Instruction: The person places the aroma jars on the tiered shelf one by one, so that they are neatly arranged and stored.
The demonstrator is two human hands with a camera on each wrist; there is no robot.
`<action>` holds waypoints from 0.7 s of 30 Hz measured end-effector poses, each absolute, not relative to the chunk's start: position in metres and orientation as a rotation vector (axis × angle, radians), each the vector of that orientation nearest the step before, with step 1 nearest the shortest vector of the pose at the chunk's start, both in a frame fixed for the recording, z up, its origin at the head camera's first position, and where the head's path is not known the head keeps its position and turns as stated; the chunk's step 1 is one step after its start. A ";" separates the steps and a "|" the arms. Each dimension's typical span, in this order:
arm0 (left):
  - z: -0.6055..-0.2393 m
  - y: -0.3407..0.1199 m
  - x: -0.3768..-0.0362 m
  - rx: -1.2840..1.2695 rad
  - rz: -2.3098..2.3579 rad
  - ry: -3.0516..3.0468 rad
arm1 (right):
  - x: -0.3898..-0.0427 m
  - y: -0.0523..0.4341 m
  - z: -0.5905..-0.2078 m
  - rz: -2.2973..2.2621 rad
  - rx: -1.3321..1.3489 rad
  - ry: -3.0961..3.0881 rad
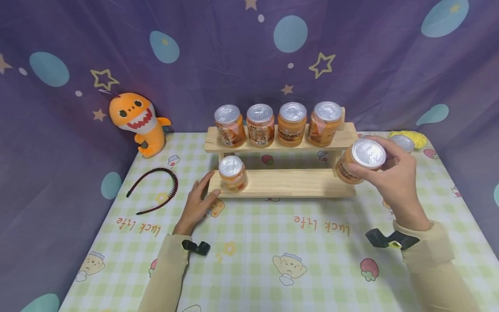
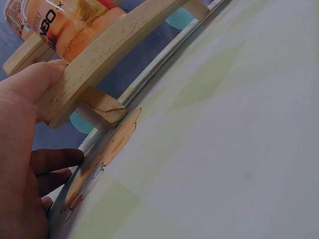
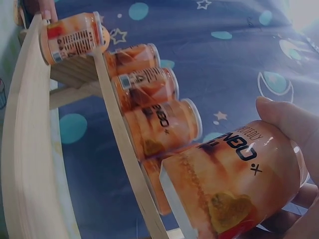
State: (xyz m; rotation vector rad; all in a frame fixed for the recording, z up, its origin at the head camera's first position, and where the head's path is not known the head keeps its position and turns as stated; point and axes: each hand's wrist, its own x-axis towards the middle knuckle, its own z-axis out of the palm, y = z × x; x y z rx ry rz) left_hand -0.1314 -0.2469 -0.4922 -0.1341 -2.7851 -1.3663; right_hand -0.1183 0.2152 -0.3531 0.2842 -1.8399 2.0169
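My right hand (image 1: 397, 182) grips an orange can (image 1: 351, 169) with a silver lid, thumb on the near side, at the right end of a two-tier wooden shelf (image 1: 288, 182). In the right wrist view this can (image 3: 239, 179) tilts beside the upper tier. My left hand (image 1: 196, 206) holds the left end of the lower board; in the left wrist view its thumb (image 2: 42, 79) lies on the board, with other fingers extended lower down. Near that hand, one similar can (image 1: 234, 175) stands on the lower tier. Several more, including one can (image 1: 292, 125), line the upper tier.
Behind my right hand, another silver-lidded can (image 1: 403, 142) stands beside a yellow item (image 1: 415, 138). A dark toothed headband (image 1: 171, 190) lies on the checked tablecloth (image 1: 249, 242) at left. An orange shark plush (image 1: 138, 123) leans near the purple curtain (image 1: 234, 52).
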 end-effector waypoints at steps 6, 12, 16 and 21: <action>-0.492 -0.247 -0.131 -0.139 -1.366 -2.787 | -0.120 0.204 -0.355 1.937 0.255 -1.973; -0.493 -0.248 -0.132 -0.143 -1.356 -2.776 | -0.121 0.193 -0.357 1.792 0.241 -2.125; -0.494 -0.248 -0.132 -0.137 -1.353 -2.771 | -0.123 0.185 -0.358 1.795 0.260 -2.138; -0.494 -0.248 -0.132 -0.149 -1.355 -2.773 | -0.126 0.176 -0.360 1.817 0.311 -2.135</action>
